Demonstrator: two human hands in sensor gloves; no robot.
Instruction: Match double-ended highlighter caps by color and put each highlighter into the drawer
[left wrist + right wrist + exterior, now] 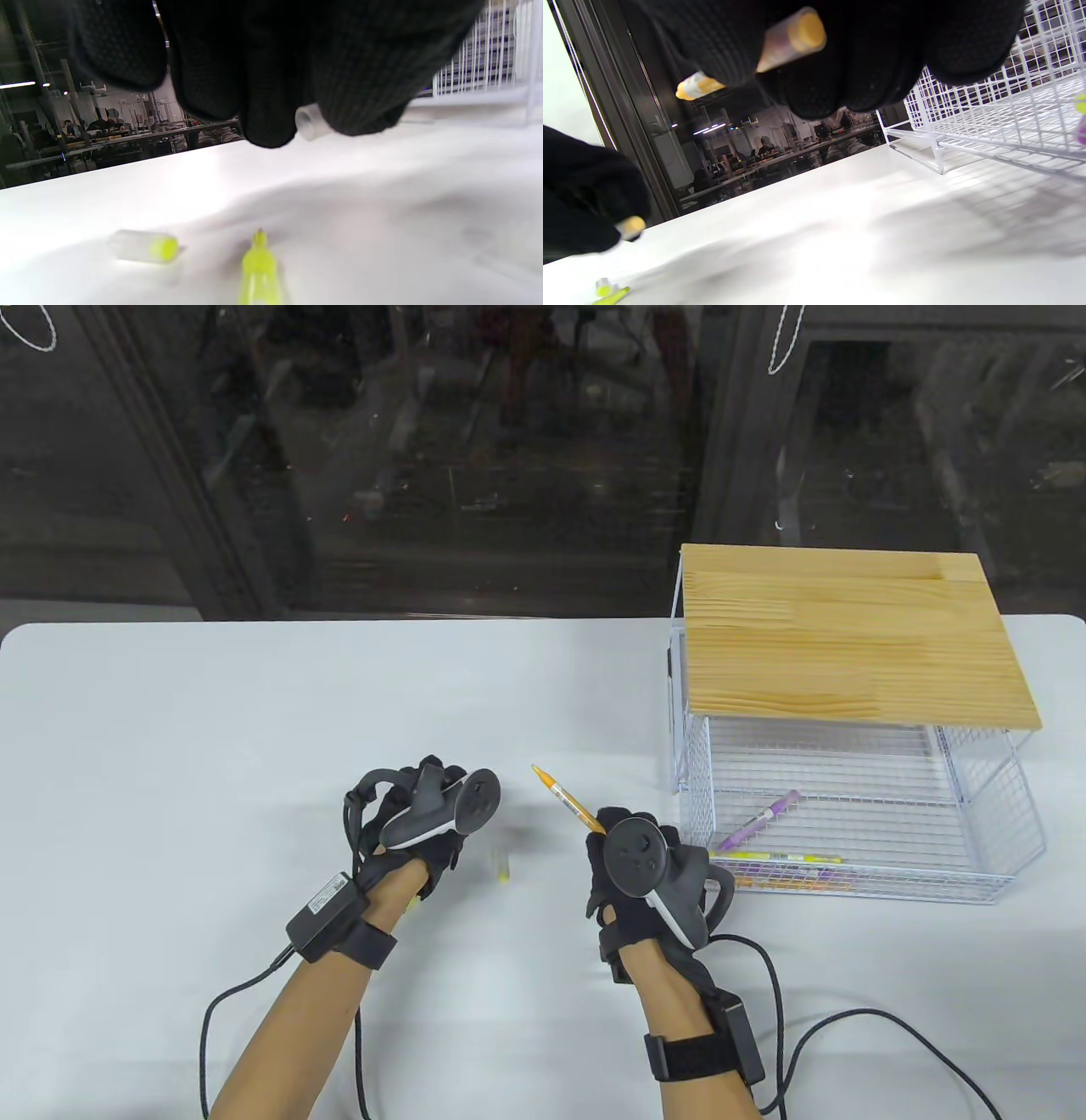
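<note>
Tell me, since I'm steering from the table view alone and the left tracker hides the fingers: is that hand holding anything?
Observer: Yes. In the left wrist view the left hand pinches a small clear cap.
Operator: What colour is its closed end?
Observer: The right wrist view shows it yellow-orange.
Operator: And the near end of the highlighter in the other hand?
Observer: Capped. The orange highlighter, gripped by the right hand, ends there in an orange-tipped cap.
</note>
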